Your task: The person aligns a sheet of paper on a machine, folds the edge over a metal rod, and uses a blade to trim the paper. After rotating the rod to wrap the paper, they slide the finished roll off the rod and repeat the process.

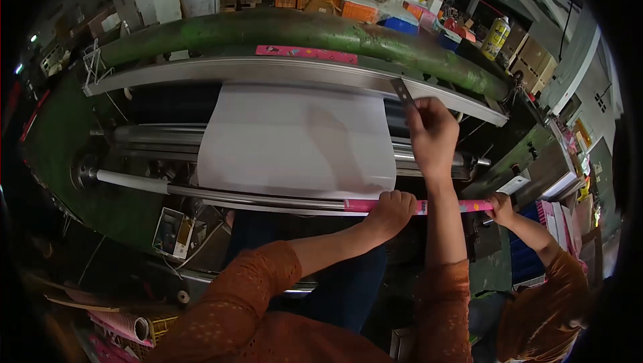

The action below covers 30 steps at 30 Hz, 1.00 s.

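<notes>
My left hand (392, 215) is closed around a pink printed roll (469, 206) on the metal shaft (261, 197) along the front of the machine. Raised above the sheet's right edge, my right hand (435, 132) grips a narrow, flat metal blade (403, 94) with small holes, its tip overlapping the long metal bar (201, 71). A wide white sheet (268, 135) stretches from beneath that bar down to the shaft, with an arm's shadow across it. Another person's hand (501, 209) holds the right end of the pink roll.
A green roller (221, 33) spans the back, with a pink printed strip (307, 53) before it. A yellow spray can (496, 38) stands at back right. The other person's orange-brown sleeve (566, 279) is at lower right. An open small box (172, 232) lies below the shaft.
</notes>
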Available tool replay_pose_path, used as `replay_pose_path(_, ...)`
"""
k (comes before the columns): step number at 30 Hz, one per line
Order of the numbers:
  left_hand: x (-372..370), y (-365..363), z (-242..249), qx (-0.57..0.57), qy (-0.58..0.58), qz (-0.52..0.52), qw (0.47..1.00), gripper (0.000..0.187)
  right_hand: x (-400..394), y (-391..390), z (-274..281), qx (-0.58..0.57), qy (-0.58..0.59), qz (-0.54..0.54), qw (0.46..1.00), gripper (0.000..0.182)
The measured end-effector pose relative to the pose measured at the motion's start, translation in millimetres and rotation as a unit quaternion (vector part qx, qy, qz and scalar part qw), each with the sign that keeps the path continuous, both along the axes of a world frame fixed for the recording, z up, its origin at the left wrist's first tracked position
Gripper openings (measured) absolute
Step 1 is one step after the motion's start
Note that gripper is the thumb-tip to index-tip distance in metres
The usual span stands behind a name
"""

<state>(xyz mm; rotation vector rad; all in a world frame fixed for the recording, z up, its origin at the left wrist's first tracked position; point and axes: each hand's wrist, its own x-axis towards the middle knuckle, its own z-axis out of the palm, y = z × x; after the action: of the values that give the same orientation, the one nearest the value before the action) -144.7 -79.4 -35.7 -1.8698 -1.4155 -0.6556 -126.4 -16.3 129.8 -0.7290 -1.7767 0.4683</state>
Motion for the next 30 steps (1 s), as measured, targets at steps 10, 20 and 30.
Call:
replay_pose_path(10, -31, -9, -3, 0.027, 0.001, -0.026, 0.999, 0.013, -97, 89, 40, -0.067, -0.068, -0.039, 0.995, 0.025)
replay_pose_path(20, -50, -21, 0, -0.018, -0.006, -0.024, 1.000, 0.009, 127, -10, -77, -0.048, -0.443, -0.052, 0.894, 0.051)
replay_pose_path(30, -53, -17, 6, -0.149, -0.032, -0.039, 0.987, 0.021, 163, -6, -104, 0.038, -0.478, -0.042, 0.877, 0.053)
